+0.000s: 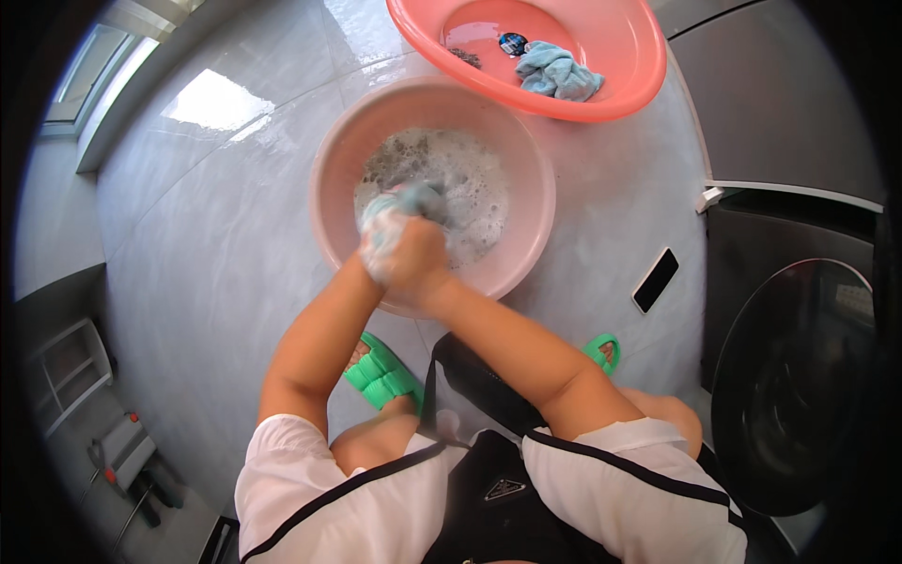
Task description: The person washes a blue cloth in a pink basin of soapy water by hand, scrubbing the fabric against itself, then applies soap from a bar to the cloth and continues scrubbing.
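White short sleeves with black piping (620, 461) and a black strap bag (493, 489) sit closest to the lens, with both bare forearms reaching forward over the knees. Left hand (383, 246) and right hand (420, 256) meet above the near rim of the round pale-pink plastic basin (526, 169); each grip is clenched on the same wet light-blue cloth (404, 202), which is bunched between the palms just above the foamy grey wash water (470, 183). Beyond it, touching or overlapping its far rim, stands a larger coral-red plastic basin (620, 56) holding a crumpled light-blue garment (559, 73) and a small dark round item. Risk points: a black flat phone (655, 280) lies on the glossy grey tiled floor (207, 235) just beside the basin, so suds flung from hard rubbing could wet it. Pressure applied at the near rim could tip the basin and spill water toward the green slide sandals (381, 376), making the tiles slippery. The front-loading washing machine (794, 376) stands at the right, near enough to catch splashes.
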A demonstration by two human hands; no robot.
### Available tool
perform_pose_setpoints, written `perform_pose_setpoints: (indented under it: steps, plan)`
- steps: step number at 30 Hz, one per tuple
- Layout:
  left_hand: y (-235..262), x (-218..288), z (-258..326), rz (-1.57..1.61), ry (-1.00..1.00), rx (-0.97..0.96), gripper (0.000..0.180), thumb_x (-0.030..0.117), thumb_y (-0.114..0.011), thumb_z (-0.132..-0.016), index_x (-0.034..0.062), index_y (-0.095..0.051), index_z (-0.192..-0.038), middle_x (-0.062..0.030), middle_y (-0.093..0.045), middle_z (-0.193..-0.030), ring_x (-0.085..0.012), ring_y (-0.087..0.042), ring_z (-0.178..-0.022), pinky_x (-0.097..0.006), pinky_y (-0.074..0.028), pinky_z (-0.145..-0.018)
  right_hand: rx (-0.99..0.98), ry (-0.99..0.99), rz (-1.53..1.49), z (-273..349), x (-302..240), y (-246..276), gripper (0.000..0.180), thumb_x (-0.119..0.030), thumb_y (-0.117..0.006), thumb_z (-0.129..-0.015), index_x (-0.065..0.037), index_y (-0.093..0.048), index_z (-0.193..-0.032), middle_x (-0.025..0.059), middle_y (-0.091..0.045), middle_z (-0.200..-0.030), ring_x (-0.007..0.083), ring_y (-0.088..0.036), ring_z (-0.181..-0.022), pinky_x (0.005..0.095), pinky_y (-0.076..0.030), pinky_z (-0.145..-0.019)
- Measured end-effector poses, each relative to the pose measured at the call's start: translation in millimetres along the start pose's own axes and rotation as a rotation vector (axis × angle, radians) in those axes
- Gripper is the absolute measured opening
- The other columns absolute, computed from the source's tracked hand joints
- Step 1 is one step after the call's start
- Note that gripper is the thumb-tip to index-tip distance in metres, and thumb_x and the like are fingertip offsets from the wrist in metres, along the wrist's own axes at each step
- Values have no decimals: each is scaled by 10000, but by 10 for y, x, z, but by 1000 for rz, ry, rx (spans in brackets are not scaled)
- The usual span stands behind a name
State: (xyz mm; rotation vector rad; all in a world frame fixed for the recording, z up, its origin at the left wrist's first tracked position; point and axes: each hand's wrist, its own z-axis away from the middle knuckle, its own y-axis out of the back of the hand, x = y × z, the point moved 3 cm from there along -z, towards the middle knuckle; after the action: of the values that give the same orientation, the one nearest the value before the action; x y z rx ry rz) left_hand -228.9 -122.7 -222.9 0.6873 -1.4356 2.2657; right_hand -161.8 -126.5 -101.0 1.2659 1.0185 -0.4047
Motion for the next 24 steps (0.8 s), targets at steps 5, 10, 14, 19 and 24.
perform_pose_setpoints:
  steps: [5,10,14,19,24]
  plan:
    - [-676,309,85,-9,231,350,207,160,-584,-1041,82,-720,-1177,-132,-772,-1102,-272,-767,-961,-437,-619,-798,55,-237,-115,-226,681,626,257,-387,-748,-946,-175,-820,-1071,188,-820,-976,487,-771,-924,565,-615,-818]
    - [-1107,868,46,-563,155,10,378,61,-501,-926,50,-648,-1274,-83,-730,-1142,-195,-725,-1119,-366,-595,-998,-199,-539,-627,-290,1349,793,415,-364,-716,-985,-151,-746,-1340,152,-771,-1259,377,-721,-1204,455,-554,-992]
    - [-1562,1269,216,-1173,-14,-260,877,81,-664,-782,54,-420,-1624,-136,-718,-1244,-263,-713,-1200,-403,-545,-1140,-409,-690,-1458,-663,1247,1193,894,-426,-774,-1010,-135,-384,-1760,83,-561,-1548,271,-585,-1399,446,-473,-1123]
    - [-1756,1093,206,-1564,-70,-571,1259,39,-776,-708,125,-212,-1830,-201,-677,-1478,-362,-723,-1233,-466,-535,-1163,-527,-565,-1299,-694,1109,1245,859,-304,-852,-1038,-98,-405,-1742,134,-620,-1553,268,-641,-1419,505,-545,-1154]
    - [-1209,742,76,-1047,0,37,1219,419,-887,-859,140,-205,-1831,-189,-614,-1554,-362,-596,-1461,-566,-499,-1156,-233,-610,-1266,-556,1178,1264,499,-195,-826,-1059,-36,-648,-1497,125,-762,-1289,220,-771,-1113,386,-648,-937]
